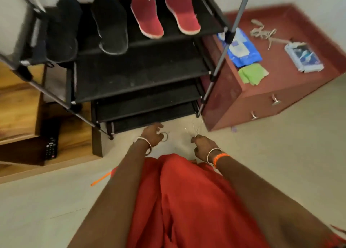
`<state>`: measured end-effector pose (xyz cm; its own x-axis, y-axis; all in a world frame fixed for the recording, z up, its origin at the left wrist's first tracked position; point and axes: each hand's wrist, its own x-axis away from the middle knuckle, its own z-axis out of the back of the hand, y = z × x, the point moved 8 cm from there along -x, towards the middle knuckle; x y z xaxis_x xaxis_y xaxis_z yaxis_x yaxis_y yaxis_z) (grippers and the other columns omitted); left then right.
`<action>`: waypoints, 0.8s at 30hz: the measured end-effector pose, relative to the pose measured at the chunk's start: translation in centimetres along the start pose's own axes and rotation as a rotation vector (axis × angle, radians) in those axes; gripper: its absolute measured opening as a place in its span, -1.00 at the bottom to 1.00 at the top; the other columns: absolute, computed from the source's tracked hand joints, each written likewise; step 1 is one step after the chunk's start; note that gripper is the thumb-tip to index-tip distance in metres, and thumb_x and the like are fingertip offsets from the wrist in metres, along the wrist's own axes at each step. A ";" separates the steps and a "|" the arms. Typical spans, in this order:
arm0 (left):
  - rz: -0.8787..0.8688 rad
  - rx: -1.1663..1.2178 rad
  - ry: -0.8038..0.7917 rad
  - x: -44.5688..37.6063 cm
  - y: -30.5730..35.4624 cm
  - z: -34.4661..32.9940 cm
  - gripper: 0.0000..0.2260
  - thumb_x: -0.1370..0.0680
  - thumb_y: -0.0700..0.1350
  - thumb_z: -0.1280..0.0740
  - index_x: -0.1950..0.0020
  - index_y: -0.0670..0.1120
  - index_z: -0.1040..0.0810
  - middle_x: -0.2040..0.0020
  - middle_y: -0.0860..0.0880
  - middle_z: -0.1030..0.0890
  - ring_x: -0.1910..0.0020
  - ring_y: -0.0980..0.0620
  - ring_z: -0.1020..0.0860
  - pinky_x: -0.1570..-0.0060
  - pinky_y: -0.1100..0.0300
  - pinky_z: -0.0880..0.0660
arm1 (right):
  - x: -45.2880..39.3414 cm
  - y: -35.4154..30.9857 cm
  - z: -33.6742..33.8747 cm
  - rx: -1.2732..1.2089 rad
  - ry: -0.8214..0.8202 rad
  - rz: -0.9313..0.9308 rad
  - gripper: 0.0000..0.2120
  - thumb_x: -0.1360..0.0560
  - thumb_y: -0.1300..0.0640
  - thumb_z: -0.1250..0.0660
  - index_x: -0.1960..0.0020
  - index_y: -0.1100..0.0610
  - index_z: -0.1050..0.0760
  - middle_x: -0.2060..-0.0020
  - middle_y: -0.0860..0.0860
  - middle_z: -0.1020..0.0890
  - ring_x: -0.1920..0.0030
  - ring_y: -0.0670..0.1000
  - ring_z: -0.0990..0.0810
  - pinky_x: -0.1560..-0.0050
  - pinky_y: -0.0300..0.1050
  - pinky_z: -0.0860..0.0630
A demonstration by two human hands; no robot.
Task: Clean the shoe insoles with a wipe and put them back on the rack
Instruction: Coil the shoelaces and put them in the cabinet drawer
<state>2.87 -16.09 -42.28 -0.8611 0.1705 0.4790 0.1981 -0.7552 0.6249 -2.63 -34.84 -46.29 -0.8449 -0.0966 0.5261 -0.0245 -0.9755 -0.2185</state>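
Two red insoles (147, 14) (182, 12) lie side by side on the top shelf of the black shoe rack (140, 73), with two black insoles (110, 23) (62, 29) to their left. A blue wipes pack (241, 49) and a green cloth (251, 73) sit on the red cabinet (262, 94) to the right. My left hand (151, 134) hangs low in front of the rack's bottom shelf, fingers loosely curled, holding nothing. My right hand (203, 147) hangs beside it, fingers curled; the blur hides whether it pinches anything.
A second blue-white packet (303, 57) and tangled pale laces (262, 32) lie on the cabinet. A small ring-shaped thing (164, 136) lies on the floor by my left hand. A wooden unit with a black remote (50, 146) stands at the left. An orange stick (100, 179) is on the floor.
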 end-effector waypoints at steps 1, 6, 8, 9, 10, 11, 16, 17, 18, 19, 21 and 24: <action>0.004 -0.011 -0.004 -2.1 -0.8 0.0 -0.66 -0.54 -0.28 -0.26 -0.32 -0.16 -0.45 -0.24 -0.19 -0.52 -0.17 -0.17 -0.52 -0.02 0.20 -0.41 | -1.3 0.1 -1.7 0.010 -0.030 0.001 -0.55 -0.46 0.24 -0.23 -0.34 0.16 -0.36 -0.28 0.15 -0.43 -0.27 0.16 -0.43 -0.21 0.00 -0.44; 0.057 -0.137 0.043 -9.8 -6.1 0.0 -0.73 -0.54 -0.19 -0.32 -0.22 -0.21 -0.53 -0.17 -0.22 -0.58 -0.19 -0.19 -0.52 -0.16 0.13 -0.38 | -7.5 0.7 -6.6 0.042 -0.060 -0.011 -0.60 -0.47 0.23 -0.23 -0.31 0.20 -0.38 -0.25 0.15 -0.44 -0.26 0.16 -0.42 -0.19 0.02 -0.44; 0.061 -0.176 -0.060 -11.7 -7.8 -2.3 -0.75 -0.52 -0.16 -0.37 -0.17 -0.21 -0.55 -0.10 -0.21 -0.60 -0.14 -0.18 -0.54 -0.13 0.12 -0.40 | -9.4 0.8 -7.5 0.094 -0.024 0.011 -0.67 -0.49 0.22 -0.21 -0.25 0.19 -0.42 -0.19 0.13 -0.49 -0.21 0.15 -0.46 -0.14 -0.02 -0.45; 0.047 -0.205 -0.108 -12.2 -8.2 -3.5 -0.76 -0.51 -0.15 -0.38 -0.15 -0.21 -0.55 -0.09 -0.21 -0.61 -0.13 -0.17 -0.54 -0.13 0.11 -0.42 | -10.1 0.8 -7.8 0.123 -0.001 0.014 -0.70 -0.50 0.23 -0.19 -0.22 0.19 -0.44 -0.16 0.12 -0.51 -0.19 0.14 -0.47 -0.11 -0.03 -0.44; 0.035 -0.242 -0.161 -13.1 -8.6 -4.9 -0.76 -0.51 -0.12 -0.39 -0.13 -0.18 -0.56 -0.10 -0.19 -0.60 -0.14 -0.17 -0.53 -0.15 0.09 -0.44 | -11.1 1.0 -8.3 0.143 0.015 0.005 -0.74 -0.51 0.23 -0.18 -0.18 0.19 -0.45 -0.12 0.11 -0.52 -0.17 0.13 -0.47 -0.09 -0.03 -0.43; 0.024 -0.281 -0.203 -13.9 -9.2 -6.2 -0.76 -0.51 -0.08 -0.39 -0.13 -0.15 -0.56 -0.12 -0.17 -0.59 -0.15 -0.16 -0.52 -0.17 0.06 -0.44 | -12.1 1.4 -8.8 0.150 0.030 -0.016 -0.76 -0.52 0.24 -0.16 -0.16 0.19 -0.47 -0.09 0.11 -0.54 -0.16 0.13 -0.48 -0.07 -0.03 -0.44; 0.034 -0.395 -0.260 -18.3 -12.7 -10.5 -0.71 -0.52 0.00 -0.35 -0.18 -0.10 -0.54 -0.19 -0.12 -0.57 -0.17 -0.13 -0.51 -0.18 0.00 -0.45 | -16.7 4.2 -13.0 0.009 -0.039 -0.104 -0.68 -0.54 0.28 -0.15 -0.29 0.22 -0.37 -0.22 0.16 -0.44 -0.21 0.16 -0.46 -0.10 0.01 -0.47; 0.037 -0.414 -0.269 -18.8 -13.4 -11.0 -0.71 -0.53 0.01 -0.34 -0.18 -0.11 -0.54 -0.19 -0.13 -0.57 -0.16 -0.13 -0.51 -0.18 0.00 -0.45 | -17.4 4.8 -13.9 0.009 -0.056 -0.109 -0.60 -0.55 0.28 -0.15 -0.38 0.21 -0.28 -0.31 0.18 -0.36 -0.28 0.19 -0.41 -0.15 0.02 -0.47; 0.035 -0.431 -0.282 -19.6 -14.1 -11.7 -0.70 -0.54 0.01 -0.34 -0.19 -0.12 -0.53 -0.18 -0.14 -0.57 -0.16 -0.13 -0.51 -0.18 -0.01 -0.45 | -18.1 5.8 -15.0 0.018 -0.074 -0.130 -0.52 -0.56 0.26 -0.15 -0.46 0.18 -0.16 -0.42 0.21 -0.23 -0.36 0.22 -0.32 -0.21 0.04 -0.46; 0.024 -0.447 -0.288 -20.3 -14.5 -12.1 -0.70 -0.54 0.01 -0.33 -0.19 -0.13 -0.53 -0.17 -0.14 -0.57 -0.16 -0.14 -0.51 -0.17 -0.01 -0.45 | -18.7 6.7 -15.6 0.010 -0.083 -0.162 -0.45 -0.58 0.26 -0.14 -0.52 0.11 -0.06 -0.49 0.21 -0.07 -0.43 0.25 -0.19 -0.27 0.07 -0.42; 0.005 -0.457 -0.283 -21.5 -15.2 -12.7 -0.71 -0.54 0.01 -0.33 -0.18 -0.12 -0.52 -0.17 -0.15 -0.57 -0.16 -0.15 -0.50 -0.15 -0.01 -0.45 | -19.7 8.4 -16.8 -0.027 -0.087 -0.232 -0.38 -0.58 0.25 -0.15 -0.54 -0.01 0.04 -0.51 0.18 0.18 -0.48 0.27 -0.02 -0.31 0.11 -0.37; -0.021 -0.513 -0.260 -22.6 -15.7 -13.7 -0.69 -0.54 0.02 -0.33 -0.20 -0.11 -0.50 -0.19 -0.15 -0.55 -0.18 -0.16 -0.49 -0.13 -0.01 -0.45 | -20.8 9.9 -17.6 -0.035 -0.083 -0.266 -0.40 -0.57 0.25 -0.18 -0.53 -0.03 -0.04 -0.51 0.16 0.22 -0.46 0.26 -0.08 -0.28 0.12 -0.41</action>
<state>12.85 -16.77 -71.31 -0.7064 0.2894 0.6459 -0.1256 -0.9493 0.2880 5.32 -38.97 -73.88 -0.7595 0.1452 0.6341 -0.2596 -0.9614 -0.0908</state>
